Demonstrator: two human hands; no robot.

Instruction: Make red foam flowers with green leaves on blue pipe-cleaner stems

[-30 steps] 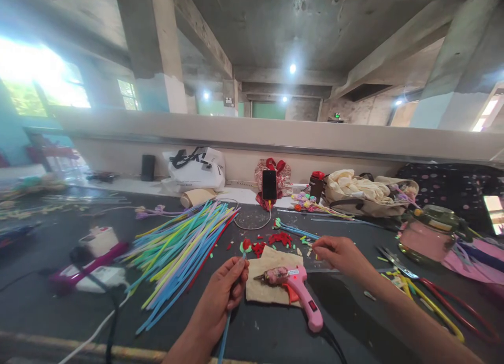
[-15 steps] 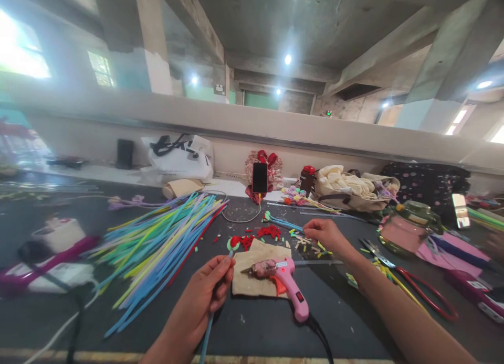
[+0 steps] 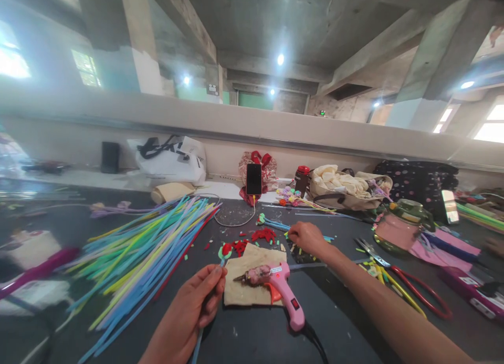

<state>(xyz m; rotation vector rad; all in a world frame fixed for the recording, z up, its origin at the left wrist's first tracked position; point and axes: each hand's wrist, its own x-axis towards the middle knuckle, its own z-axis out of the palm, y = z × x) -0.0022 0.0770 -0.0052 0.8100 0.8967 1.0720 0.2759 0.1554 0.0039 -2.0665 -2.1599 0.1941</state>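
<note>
My left hand (image 3: 197,303) is closed round a light-blue pipe-cleaner stem (image 3: 198,344), topped by a small green-and-red flower head (image 3: 225,250). My right hand (image 3: 309,238) hovers low over small cut pipe-cleaner pieces (image 3: 300,255), its fingers bent together; whatever they hold is hidden. Just left of it lie blue stems with a green-tipped head (image 3: 262,218). Red cut pieces (image 3: 264,235) are heaped behind a beige cloth (image 3: 236,293). On that cloth rests a pink glue gun (image 3: 281,285), its nozzle pointing left towards my left hand.
A big bundle of coloured pipe cleaners (image 3: 151,264) spreads to the left. To the right are red-handled scissors (image 3: 419,290) and a pink-and-green jug (image 3: 399,227). A phone (image 3: 254,179) stands at the back on a cable. The glue gun's black cord (image 3: 315,343) runs to the front edge.
My right hand has shifted left and a little down, to above the small cut pieces. The left hand still grips its flower stem. The whole view has swung slightly right.
</note>
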